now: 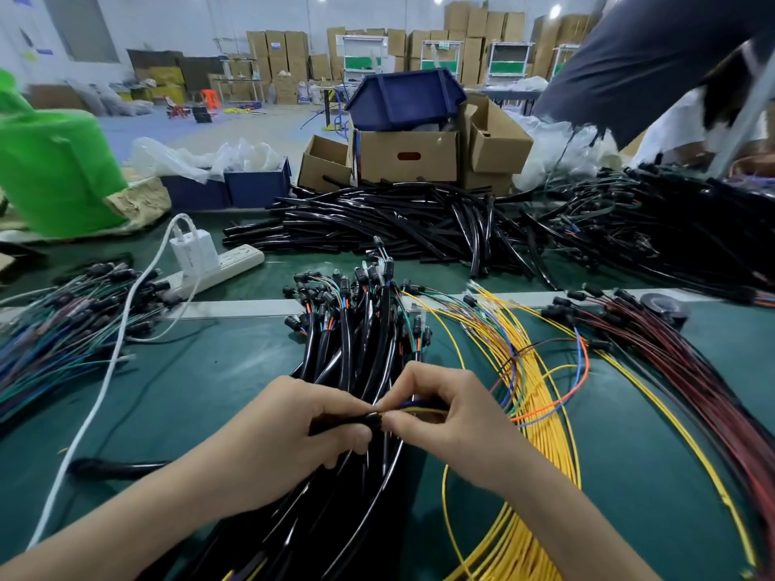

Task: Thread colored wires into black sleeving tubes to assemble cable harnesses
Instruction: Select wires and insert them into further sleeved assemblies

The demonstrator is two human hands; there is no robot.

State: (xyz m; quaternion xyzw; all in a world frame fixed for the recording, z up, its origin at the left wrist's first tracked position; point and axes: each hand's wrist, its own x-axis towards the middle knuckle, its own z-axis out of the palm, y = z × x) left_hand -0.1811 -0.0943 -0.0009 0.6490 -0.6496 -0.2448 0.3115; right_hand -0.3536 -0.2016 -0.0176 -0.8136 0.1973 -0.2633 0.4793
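Now, your left hand (289, 429): fingers curled round a black sleeving tube (371, 419) near its end, thumb on top, so only the tip of the tube shows past your fingers.
Your right hand (444, 417): thumb and forefinger pinch a few colored wires (423, 409), yellow and blue among them, right at the tube's mouth; your other fingers are curled loosely behind.
Tube and wires: the wire ends meet the tube's open end between your two hands; whether they are already inside it cannot be told.
Sleeved harnesses (356, 337): a thick bundle under your hands, running away from you, connectors fanned at the far end.
Yellow wires (528, 371): a loose bundle just right of the harnesses, with orange and blue strands looping across it.
Red and dark wires (671, 358): further right, fanned across the green table (209, 371).
Spare tubes (377, 224): piled at the far side of the table, in front of a cardboard box (407, 157).
Power strip (226, 264): left of the harnesses' far end, with a white charger (195, 249) plugged in.
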